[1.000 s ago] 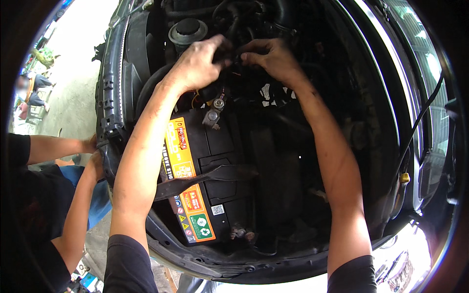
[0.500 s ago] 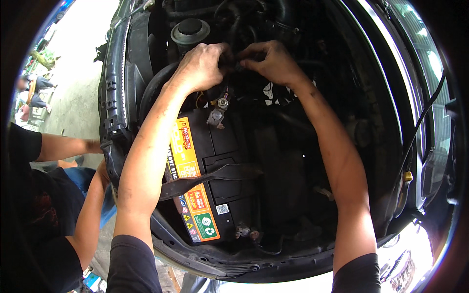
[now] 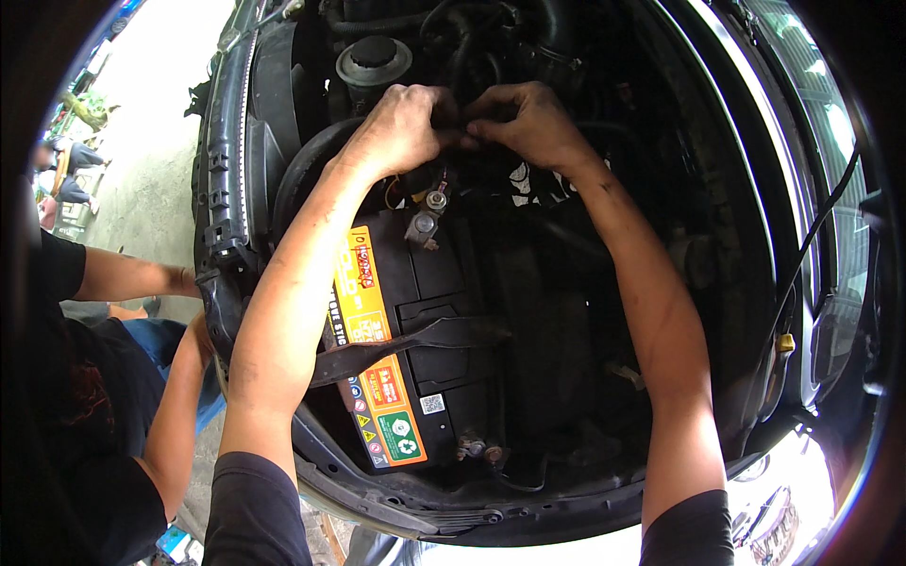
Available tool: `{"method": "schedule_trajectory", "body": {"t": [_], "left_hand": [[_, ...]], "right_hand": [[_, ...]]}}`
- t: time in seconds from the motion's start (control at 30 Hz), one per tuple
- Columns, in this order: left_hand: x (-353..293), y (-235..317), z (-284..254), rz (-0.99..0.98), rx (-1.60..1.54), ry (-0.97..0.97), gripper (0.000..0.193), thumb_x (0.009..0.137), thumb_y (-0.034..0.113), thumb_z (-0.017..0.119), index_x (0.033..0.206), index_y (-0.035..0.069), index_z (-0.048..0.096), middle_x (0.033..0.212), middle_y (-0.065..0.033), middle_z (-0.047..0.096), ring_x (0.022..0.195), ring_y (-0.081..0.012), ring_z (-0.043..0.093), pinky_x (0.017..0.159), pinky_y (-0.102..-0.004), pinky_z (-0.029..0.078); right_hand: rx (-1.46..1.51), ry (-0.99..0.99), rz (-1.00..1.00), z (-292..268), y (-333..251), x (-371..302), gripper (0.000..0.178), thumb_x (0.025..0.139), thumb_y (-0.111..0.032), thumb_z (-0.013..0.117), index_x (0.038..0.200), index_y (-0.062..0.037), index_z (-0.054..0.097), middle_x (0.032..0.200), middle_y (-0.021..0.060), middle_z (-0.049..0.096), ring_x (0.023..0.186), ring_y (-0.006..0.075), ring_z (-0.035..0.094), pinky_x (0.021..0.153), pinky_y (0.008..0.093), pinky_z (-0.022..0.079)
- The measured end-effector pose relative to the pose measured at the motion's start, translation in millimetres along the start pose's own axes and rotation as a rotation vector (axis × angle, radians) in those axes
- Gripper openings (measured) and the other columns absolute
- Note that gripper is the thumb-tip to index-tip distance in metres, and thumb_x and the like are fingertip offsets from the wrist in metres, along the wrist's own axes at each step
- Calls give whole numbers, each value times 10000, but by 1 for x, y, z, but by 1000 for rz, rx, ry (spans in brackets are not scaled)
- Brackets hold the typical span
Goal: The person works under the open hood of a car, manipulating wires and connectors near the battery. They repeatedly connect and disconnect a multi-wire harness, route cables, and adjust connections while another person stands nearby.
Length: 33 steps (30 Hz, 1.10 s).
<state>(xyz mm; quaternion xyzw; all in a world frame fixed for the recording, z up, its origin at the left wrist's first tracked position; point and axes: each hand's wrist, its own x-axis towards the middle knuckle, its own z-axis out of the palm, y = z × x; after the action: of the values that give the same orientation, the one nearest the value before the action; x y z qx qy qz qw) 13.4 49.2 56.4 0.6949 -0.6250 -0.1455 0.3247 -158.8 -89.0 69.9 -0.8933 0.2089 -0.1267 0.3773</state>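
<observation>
Both my hands reach into a dark engine bay and meet just beyond the car battery's far end. My left hand (image 3: 404,130) is closed, its fingers curled out of sight toward the right. Thumb and fingers pinch together on my right hand (image 3: 530,123), touching or nearly touching the left fingertips. What they grip is lost in shadow. Nearest to them is a metal terminal clamp (image 3: 424,224) on the black battery (image 3: 434,274), which has a yellow and orange label (image 3: 370,311). A dark strap (image 3: 406,349) crosses the battery's top.
A round black-capped reservoir (image 3: 374,58) stands beyond my left hand. Another terminal (image 3: 475,447) sits at the battery's near end. On the left, another person's forearms (image 3: 179,415) rest against the car's front edge (image 3: 215,203). A thin black cable (image 3: 812,241) hangs at the right.
My fingertips have drawn closer together, the left hand shifting slightly right. The whole view has moved a little. The other person's arms stay at the car's edge.
</observation>
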Motion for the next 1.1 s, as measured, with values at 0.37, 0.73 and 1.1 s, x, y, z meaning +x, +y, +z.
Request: {"method": "schedule_trajectory", "body": {"t": [0.37, 0.73, 1.1], "left_hand": [[0, 0, 1, 74, -124, 77, 168, 826, 141, 858, 918, 23, 783, 890, -139, 785, 836, -254, 777, 783, -358, 598], [-1, 4, -7, -20, -101, 60, 142, 844, 110, 812, 956, 23, 809, 925, -155, 794, 870, -251, 788, 835, -346, 619], [0, -3, -2, 73, -148, 89, 198, 856, 63, 757, 1044, 24, 804, 1013, -166, 792, 946, -267, 785, 893, -345, 616]], "right_hand": [[254, 13, 238, 0, -3, 2, 220, 916, -115, 744, 1110, -14, 769, 903, 84, 785, 742, 134, 709, 739, 310, 570], [148, -86, 235, -4, 0, 0, 252, 935, -205, 770, 1111, -25, 777, 981, 104, 792, 875, 179, 731, 844, 337, 567], [26, -82, 157, 1, 5, -2, 357, 896, -249, 824, 1155, -13, 753, 1099, 156, 779, 1027, 263, 745, 933, 381, 571]]}}
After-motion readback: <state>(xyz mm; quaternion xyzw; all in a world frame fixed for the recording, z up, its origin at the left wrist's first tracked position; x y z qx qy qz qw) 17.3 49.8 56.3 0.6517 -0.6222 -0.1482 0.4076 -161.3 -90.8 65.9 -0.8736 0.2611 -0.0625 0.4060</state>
